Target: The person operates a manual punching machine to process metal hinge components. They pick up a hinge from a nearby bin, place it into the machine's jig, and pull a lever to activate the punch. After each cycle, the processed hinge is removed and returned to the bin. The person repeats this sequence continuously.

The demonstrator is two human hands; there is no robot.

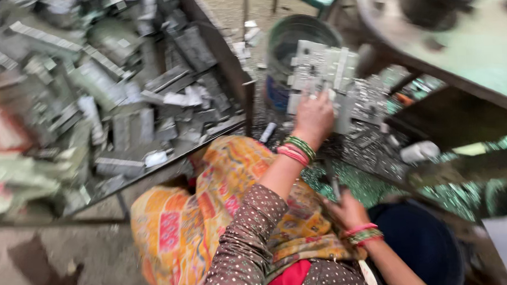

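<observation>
Dusty concrete floor runs under everything, and to my left a low metal tray (228, 59) is heaped with grey stamped scrap pieces (122, 79). From the head view, my left hand (314, 119) grips a perforated grey metal sheet (321, 72), holding it upright just in front of a round bucket (294, 34) at the far side. My right hand (348, 211) sits near my lap, closed around a thin dark tool (335, 186); blur hides its tip. To handle the sheet well I would pinch it by a solid border, away from punched edges, which look sharp. Open room is tight: the tray corner crowds the left, a green machine table (475, 50) overhangs the right.
</observation>
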